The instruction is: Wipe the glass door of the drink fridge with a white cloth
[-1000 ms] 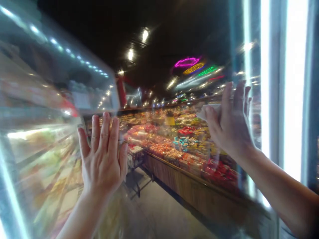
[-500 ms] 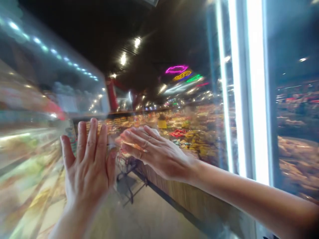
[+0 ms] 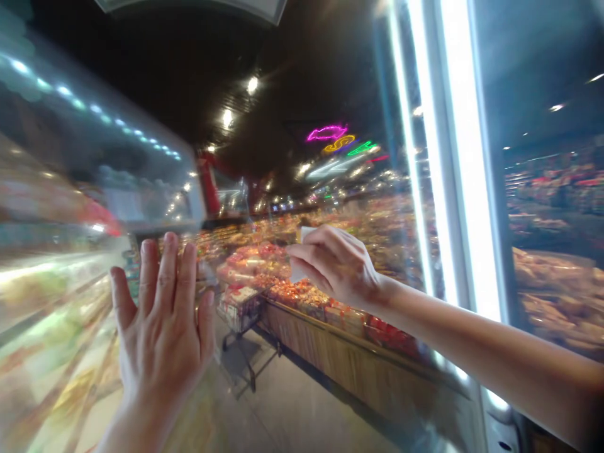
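Observation:
My left hand (image 3: 158, 324) is raised with its palm facing away and the fingers spread, seemingly flat against a clear glass pane (image 3: 264, 390). To its right, my right hand (image 3: 337, 258) has its fingers bent around a white cloth (image 3: 297, 272), which might be a paper wipe. Only the cloth's edges show past the fingers, at the top and on the left. My right forearm comes in from the lower right, passing in front of bright vertical light strips (image 3: 465, 138).
Beyond the pane stand a shopping cart (image 3: 240, 308) and a long wood-sided display bin (image 3: 321, 340) of packaged goods. Blurred shelves (image 3: 56, 352) run along the left. Neon signs (image 3: 337, 143) glow under the dark ceiling.
My right hand has moved right and slightly up, its fingers going from stretched out to bent around the cloth. My left hand stays spread in nearly the same place. The view has shifted slightly.

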The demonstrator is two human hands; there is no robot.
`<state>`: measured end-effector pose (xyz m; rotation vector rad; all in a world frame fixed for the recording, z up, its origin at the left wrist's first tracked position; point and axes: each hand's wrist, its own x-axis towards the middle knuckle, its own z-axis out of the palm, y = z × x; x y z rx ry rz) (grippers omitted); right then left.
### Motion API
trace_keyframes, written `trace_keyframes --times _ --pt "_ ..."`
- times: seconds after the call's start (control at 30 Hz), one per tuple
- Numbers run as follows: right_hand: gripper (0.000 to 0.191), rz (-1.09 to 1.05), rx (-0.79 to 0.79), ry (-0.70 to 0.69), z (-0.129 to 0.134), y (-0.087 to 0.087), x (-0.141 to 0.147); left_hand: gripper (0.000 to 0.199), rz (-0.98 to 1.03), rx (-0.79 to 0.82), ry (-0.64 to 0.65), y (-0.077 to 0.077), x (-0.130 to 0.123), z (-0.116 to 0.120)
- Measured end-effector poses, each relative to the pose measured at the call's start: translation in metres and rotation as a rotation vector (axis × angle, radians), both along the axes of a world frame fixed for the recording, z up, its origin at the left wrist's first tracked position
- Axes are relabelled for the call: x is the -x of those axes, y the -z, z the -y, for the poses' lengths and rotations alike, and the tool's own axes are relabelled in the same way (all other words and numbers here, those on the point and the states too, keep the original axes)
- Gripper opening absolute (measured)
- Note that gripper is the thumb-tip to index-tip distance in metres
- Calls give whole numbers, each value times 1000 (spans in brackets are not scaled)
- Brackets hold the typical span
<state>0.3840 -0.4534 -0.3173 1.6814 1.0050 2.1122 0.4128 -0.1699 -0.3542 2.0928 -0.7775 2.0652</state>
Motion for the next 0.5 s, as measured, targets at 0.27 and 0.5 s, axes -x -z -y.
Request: trace_keyframes --times 0.27,0.5 --pt "19 41 518 11 -2 -31 8 81 10 -7 9 1 -2 1" --pt "31 -291 378 -97 20 -27 0 82 12 -10 9 1 -2 -1"
